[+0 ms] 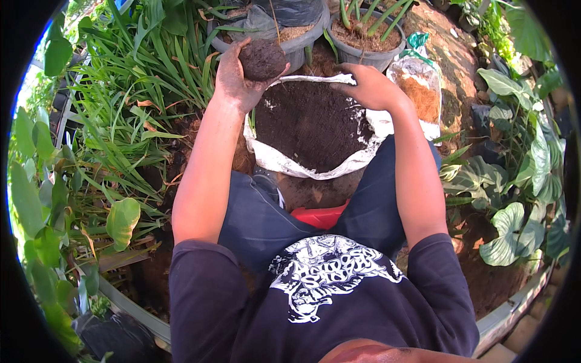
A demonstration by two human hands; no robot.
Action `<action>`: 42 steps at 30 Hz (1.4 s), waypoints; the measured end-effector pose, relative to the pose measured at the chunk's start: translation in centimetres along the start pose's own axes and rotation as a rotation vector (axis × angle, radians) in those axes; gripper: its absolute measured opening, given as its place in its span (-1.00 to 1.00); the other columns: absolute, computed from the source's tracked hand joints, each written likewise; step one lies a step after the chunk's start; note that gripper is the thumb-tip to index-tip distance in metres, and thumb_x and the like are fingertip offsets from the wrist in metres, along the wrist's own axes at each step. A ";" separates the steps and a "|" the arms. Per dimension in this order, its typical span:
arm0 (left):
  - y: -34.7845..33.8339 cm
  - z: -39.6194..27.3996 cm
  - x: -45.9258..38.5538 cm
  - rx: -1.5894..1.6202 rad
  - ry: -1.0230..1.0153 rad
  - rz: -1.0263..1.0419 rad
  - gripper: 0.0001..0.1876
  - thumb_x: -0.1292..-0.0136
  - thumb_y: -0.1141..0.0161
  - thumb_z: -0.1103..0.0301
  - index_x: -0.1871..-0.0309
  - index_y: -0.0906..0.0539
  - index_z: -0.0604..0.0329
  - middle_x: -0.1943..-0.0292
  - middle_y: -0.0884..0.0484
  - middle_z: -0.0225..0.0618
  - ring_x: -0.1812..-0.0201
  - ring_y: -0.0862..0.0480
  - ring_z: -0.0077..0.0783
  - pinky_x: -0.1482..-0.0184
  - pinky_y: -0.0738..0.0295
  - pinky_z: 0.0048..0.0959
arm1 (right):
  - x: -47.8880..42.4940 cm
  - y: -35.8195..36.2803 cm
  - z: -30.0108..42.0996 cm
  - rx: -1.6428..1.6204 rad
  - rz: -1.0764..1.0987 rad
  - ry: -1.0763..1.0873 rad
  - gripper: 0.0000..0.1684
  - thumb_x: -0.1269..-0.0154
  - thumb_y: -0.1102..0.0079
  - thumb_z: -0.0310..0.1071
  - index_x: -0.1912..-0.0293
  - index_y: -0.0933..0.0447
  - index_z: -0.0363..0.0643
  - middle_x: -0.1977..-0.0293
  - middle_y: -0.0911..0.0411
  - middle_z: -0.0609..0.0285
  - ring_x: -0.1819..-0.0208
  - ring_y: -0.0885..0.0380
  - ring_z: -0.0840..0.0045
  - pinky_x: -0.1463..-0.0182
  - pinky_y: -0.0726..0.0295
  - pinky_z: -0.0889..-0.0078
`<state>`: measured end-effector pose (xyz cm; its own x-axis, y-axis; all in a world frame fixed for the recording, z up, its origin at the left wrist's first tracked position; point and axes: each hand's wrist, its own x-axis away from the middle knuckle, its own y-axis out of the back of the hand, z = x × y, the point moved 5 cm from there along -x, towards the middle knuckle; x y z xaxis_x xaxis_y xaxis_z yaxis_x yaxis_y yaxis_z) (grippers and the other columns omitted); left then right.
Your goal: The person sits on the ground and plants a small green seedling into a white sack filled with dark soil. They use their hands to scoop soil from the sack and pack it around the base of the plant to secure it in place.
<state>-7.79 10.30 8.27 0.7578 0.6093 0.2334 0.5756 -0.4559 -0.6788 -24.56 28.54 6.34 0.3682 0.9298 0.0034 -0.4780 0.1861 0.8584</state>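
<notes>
My left hand (236, 84) holds a rounded clump of dark soil (263, 60), palm up, above the left far edge of an opened white sack (290, 161). A thin brown stem (274, 20) shows just above the clump; whether it grows from it I cannot tell. Dark, loose soil (313, 122) fills the sack, whose rim is rolled down. At the sack's far right rim is my right hand (370, 86), with the rim between its thumb and fingers. Soil smears the left palm and fingers.
Two grey plant pots (379, 56) stand beyond the sack. To their right leans a clear bag of brown material (415, 93). Strappy green leaves (150, 77) crowd the left; broad-leaved plants (508, 231) line the right. Something red (320, 217) shows between my knees.
</notes>
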 end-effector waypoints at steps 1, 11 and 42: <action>0.6 0.1 -0.4 0.003 0.015 0.021 -0.62 -0.58 0.04 0.19 -0.12 -0.51 0.39 -0.02 -0.66 0.05 -0.15 -0.67 0.07 -0.30 -0.62 0.17 | -0.1 -0.7 0.1 0.020 0.034 -0.023 -0.24 -0.43 -0.26 0.11 -0.36 -0.50 -0.26 -0.26 -0.56 -0.21 -0.32 -0.53 0.00 -0.42 -0.47 0.08; 2.7 0.5 0.0 -0.028 0.027 0.099 -0.62 -0.56 0.03 0.22 -0.19 -0.52 0.38 -0.03 -0.70 0.10 -0.10 -0.72 0.09 -0.27 -0.65 0.13 | -5.3 -17.6 -5.6 0.195 0.461 -0.136 -0.21 -0.38 -0.29 0.12 -0.33 -0.50 -0.32 -0.18 -0.60 -0.26 -0.29 -0.56 -0.04 -0.41 -0.50 0.05; 7.2 -3.6 5.8 -0.096 -0.015 -0.062 -0.50 -0.57 0.07 0.27 -0.38 -0.34 0.53 -0.36 -0.41 0.29 -0.43 -0.42 0.20 -0.50 -0.33 0.29 | 2.0 -51.9 0.8 -0.293 0.485 -0.187 -0.39 -0.25 -0.14 -0.54 -0.30 -0.39 -0.46 -0.18 -0.57 -0.32 -0.28 -0.55 -0.04 -0.31 -0.58 0.03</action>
<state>1.89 8.23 7.19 0.7156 0.6474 0.2622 0.6486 -0.4766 -0.5935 1.61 20.47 -37.81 0.1739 0.8637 0.4730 -0.8169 -0.1417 0.5591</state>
